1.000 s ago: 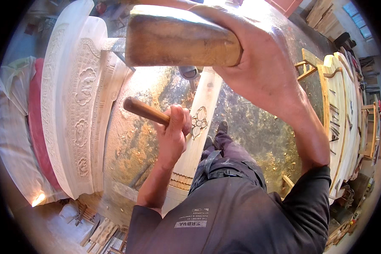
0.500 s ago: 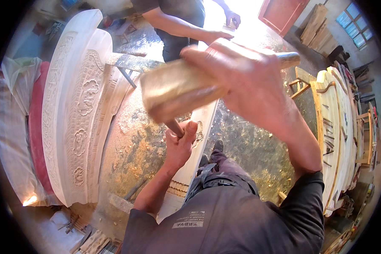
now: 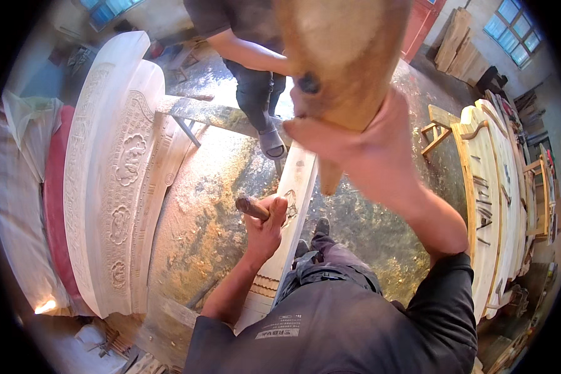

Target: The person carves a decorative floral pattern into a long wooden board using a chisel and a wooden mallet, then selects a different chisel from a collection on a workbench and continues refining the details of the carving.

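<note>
My left hand (image 3: 262, 227) is closed on the wooden handle of a chisel (image 3: 249, 206), held at the carved flower pattern on a long pale board (image 3: 298, 173); the tool's tip is hidden behind my fingers. Raised at upper middle, a large wooden mallet (image 3: 340, 59) is gripped in my right hand (image 3: 368, 146), with its handle pointing downward below the fingers. Both the mallet and that hand are blurred. The board runs from near my waist away toward a co-worker’s sandalled foot (image 3: 271, 142).
A co-worker (image 3: 230, 25) stands beyond the board. Large carved curved panels (image 3: 118, 181) are on the left beside red padding and sheeting. Curved timbers with clamps (image 3: 486, 206) rest on wooden trestles (image 3: 433, 134) at the right. Shavings cover the floor (image 3: 187, 187); planks (image 3: 452, 43) lean back right.
The mallet came down toward the chisel, then rose and swung upright, its head now high. My left hand stayed on the chisel. More of the co-worker shows.
</note>
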{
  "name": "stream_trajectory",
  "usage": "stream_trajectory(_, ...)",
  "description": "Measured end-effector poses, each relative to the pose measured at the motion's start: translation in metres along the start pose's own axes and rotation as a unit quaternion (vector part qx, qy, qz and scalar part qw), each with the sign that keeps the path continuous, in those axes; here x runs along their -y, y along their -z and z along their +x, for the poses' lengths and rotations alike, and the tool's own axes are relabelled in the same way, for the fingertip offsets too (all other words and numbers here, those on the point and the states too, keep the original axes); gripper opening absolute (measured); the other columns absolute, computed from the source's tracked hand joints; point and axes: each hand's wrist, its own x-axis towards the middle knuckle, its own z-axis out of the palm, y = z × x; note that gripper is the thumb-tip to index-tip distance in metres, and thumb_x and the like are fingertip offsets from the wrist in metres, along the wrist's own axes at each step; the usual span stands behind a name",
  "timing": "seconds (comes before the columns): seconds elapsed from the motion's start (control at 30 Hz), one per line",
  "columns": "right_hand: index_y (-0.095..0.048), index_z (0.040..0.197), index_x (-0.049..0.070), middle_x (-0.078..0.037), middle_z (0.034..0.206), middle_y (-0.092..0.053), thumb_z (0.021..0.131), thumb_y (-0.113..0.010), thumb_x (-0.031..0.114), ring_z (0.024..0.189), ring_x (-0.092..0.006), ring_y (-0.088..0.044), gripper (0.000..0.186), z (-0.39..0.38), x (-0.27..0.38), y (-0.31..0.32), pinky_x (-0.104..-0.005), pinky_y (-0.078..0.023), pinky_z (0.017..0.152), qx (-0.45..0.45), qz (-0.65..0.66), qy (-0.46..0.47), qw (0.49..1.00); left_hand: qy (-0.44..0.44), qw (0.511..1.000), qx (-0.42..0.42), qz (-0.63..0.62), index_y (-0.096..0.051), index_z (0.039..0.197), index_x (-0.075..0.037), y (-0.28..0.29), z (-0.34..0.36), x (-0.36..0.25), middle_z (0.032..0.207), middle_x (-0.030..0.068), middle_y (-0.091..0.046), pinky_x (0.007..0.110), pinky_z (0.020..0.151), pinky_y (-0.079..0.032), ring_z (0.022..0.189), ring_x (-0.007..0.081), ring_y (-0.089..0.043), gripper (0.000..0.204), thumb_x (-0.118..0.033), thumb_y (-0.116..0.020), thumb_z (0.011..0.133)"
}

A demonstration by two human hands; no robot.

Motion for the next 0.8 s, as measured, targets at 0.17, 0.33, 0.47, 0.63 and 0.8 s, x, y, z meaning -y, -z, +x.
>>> stream_trajectory(0.17,-0.070,0.132,0.013,-0.007,0.087,-0.069,0.082,-0.079,0.009,0.076,-0.0219,-0.074,0.051,-0.005,-0.012,-0.011,-0.0357,-0.060,0.062,0.048,-0.278,0.149,0.948,0.001,0.999,0.000,-0.035,-0.042,0.067,-0.011,0.003,0.001,0.011,0.064,-0.0070,-0.041,0.030,0.054,-0.024,0.060,0.0043,-0.035,0.055,-0.031,-0.066,0.114)
stream_trajectory(0.33,-0.067,0.122,0.012,-0.002,0.085,-0.067,0.082,-0.084,0.015,0.075,-0.0177,-0.072,0.043,-0.010,-0.013,-0.015,-0.0343,-0.061,0.063,-0.041,-0.220,0.183,0.957,0.006,0.998,-0.041,-0.054,-0.042,0.068,-0.012,-0.007,-0.003,0.006,0.065,-0.0073,-0.039,0.030,0.055,-0.023,0.061,0.0048,-0.033,0.055,-0.031,-0.061,0.116)
stream_trajectory(0.47,-0.070,0.115,0.012,-0.001,0.089,-0.070,0.081,-0.085,0.016,0.076,-0.0175,-0.073,0.038,-0.006,-0.012,-0.008,-0.0338,-0.062,0.067,0.006,-0.356,0.212,0.910,-0.014,0.998,-0.008,-0.065,-0.043,0.070,-0.012,0.004,-0.002,0.007,0.066,-0.0070,-0.038,0.029,0.055,-0.023,0.061,0.0048,-0.033,0.054,-0.031,-0.058,0.118)
stream_trajectory(0.63,-0.075,0.113,0.005,-0.004,0.097,-0.080,0.089,-0.086,0.011,0.077,-0.0142,-0.074,0.027,-0.037,-0.034,0.012,-0.0293,-0.060,0.070,-0.038,-0.061,-0.061,0.996,0.062,0.982,-0.066,-0.166,-0.037,0.069,-0.016,0.000,0.032,-0.017,0.061,-0.0088,-0.036,0.028,0.047,-0.020,0.052,0.0049,-0.031,0.057,-0.034,-0.058,0.118)
stream_trajectory(0.8,-0.073,0.119,-0.004,-0.008,0.094,-0.076,0.089,-0.085,0.010,0.074,-0.0142,-0.069,0.035,-0.107,-0.075,0.033,-0.0289,-0.055,0.065,-0.003,0.097,-0.320,0.942,-0.074,0.994,-0.073,-0.023,-0.061,0.092,-0.010,-0.004,0.024,-0.039,0.078,-0.0010,-0.052,0.027,0.055,-0.041,0.063,0.0090,-0.048,0.024,-0.020,-0.082,0.099)
